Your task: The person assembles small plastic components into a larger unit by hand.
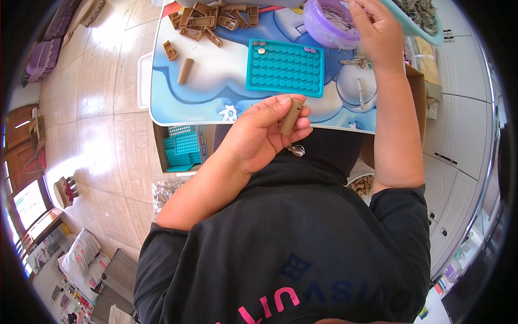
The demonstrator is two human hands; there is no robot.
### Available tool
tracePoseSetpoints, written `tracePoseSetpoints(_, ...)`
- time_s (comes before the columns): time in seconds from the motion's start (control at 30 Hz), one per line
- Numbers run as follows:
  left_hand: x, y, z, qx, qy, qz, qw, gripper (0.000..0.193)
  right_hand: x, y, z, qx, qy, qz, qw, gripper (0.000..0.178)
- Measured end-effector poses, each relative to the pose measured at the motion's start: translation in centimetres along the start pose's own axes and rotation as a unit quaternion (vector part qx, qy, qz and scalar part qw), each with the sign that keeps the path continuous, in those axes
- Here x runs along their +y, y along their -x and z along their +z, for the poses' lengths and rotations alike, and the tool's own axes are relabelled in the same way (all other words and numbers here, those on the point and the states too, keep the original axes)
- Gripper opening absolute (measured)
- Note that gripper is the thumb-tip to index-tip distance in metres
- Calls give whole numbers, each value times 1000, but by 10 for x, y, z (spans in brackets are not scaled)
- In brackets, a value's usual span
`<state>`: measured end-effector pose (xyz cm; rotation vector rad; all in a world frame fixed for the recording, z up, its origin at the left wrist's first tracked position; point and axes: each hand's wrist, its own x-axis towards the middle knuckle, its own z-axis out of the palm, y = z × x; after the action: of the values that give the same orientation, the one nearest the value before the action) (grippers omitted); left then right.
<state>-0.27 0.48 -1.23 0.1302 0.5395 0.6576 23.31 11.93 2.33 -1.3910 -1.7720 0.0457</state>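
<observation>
My left hand (259, 127) is closed around a small brown plastic case (291, 117) with a dark slot near its upper end, held at the table's near edge. My right hand (377, 32) is over the right rim of a purple bowl (318, 24), which is lined with clear plastic and holds many thin greyish pieces. Its fingers are curled together; whatever they may hold is hidden. Between the hands lies a teal tray (286, 70) with rows of round hollows. A few small discs (261, 51) sit in its far corners.
Several open brown cases (202, 21) are heaped at the table's far left, and another case (185, 71) lies nearer. Small metallic pieces (360, 92) lie at the right. A mint basin (423, 21) stands beyond my right hand. More teal trays (183, 146) fill a box below.
</observation>
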Motion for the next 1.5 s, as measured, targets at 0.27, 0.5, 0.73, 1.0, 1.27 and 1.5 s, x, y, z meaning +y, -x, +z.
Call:
tracePoseSetpoints(0.27,0,-2,-2,-14,10,6,1000,32,1,5,3,21,-215,180,960,10)
tracePoseSetpoints(0.5,-1,-2,1,-12,16,7,1000,31,10,11,1,27,-186,148,971,9)
tracePoseSetpoints(0.73,-1,-3,2,-19,47,51,997,27,-44,47,-12,23,-300,236,924,15)
tracePoseSetpoints(1.0,-1,-6,0,-71,70,58,993,33,-85,118,-4,-60,-498,239,832,6)
tracePoseSetpoints(1.27,-1,-5,-2,-39,67,45,996,32,-81,123,-6,-58,-408,198,889,4)
tracePoseSetpoints(1.5,-2,-5,-2,-24,112,34,993,28,-78,128,-7,-76,-405,231,881,10)
